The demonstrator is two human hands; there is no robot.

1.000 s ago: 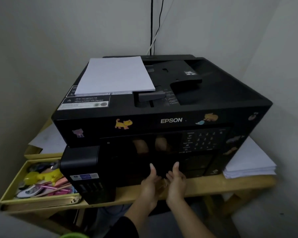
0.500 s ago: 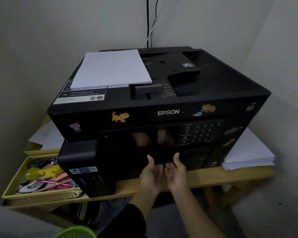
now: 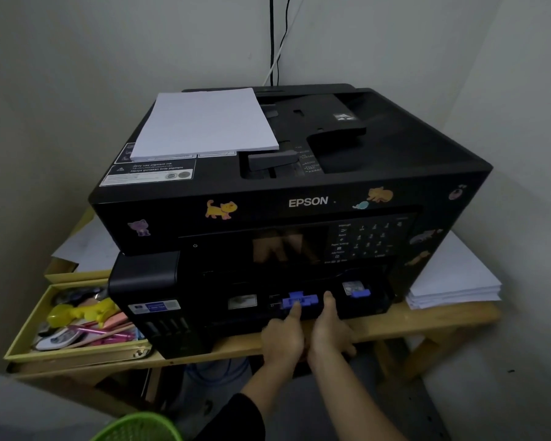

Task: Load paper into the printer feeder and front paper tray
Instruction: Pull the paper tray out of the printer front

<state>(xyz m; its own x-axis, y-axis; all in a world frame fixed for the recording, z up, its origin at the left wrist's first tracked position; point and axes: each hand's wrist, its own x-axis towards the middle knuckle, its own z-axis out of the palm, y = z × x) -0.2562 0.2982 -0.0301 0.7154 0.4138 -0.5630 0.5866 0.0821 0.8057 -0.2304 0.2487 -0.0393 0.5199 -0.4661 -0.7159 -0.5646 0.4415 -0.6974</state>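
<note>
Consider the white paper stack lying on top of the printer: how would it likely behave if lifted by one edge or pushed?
The paper stack looks thin, so it would probably droop when lifted by one edge. It lies loose on the printer, so a push would likely slide it or fan its sheets.

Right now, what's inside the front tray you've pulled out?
In the front tray I see blue guides, a label and black floor; no paper visible. Both hands cover its front edge.
</note>
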